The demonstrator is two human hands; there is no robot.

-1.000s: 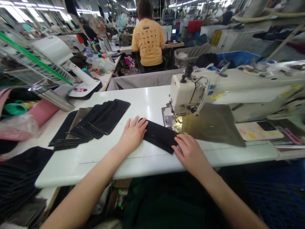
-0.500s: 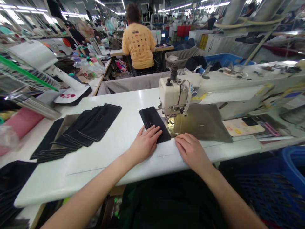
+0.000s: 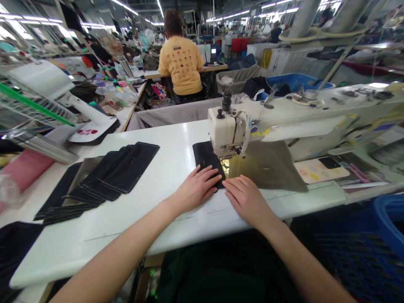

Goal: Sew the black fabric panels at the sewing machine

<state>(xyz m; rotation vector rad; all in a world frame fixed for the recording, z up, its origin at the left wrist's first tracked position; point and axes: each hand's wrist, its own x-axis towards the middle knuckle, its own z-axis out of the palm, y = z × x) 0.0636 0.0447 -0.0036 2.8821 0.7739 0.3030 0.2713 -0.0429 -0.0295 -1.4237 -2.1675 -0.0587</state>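
Note:
A black fabric piece (image 3: pixel 203 155) lies on the white sewing table, its right side beside the lit needle area of the sewing machine (image 3: pixel 224 132). My left hand (image 3: pixel 197 185) rests flat on its near part, fingers stretched out. At its near right corner is my right hand (image 3: pixel 243 195), fingers bent and pressed together on the edge; the exact grip is partly hidden. Right of the needle, an olive-coloured flat piece (image 3: pixel 271 168) lies on the machine bed. Several stitched black pieces (image 3: pixel 126 168) are fanned out on the table to the left.
A phone (image 3: pixel 330 163) lies at the right near pink-handled scissors (image 3: pixel 358 172). A blue basket (image 3: pixel 356 244) stands below the right table edge. More black pieces (image 3: pixel 19 240) lie at the left edge. A person in a yellow shirt (image 3: pixel 181 63) sits ahead, facing away.
The black piece has moved right, closer to the needle, and turned more upright. Both hands have shifted with it, my right hand moving left to its corner. The view has shifted slightly.

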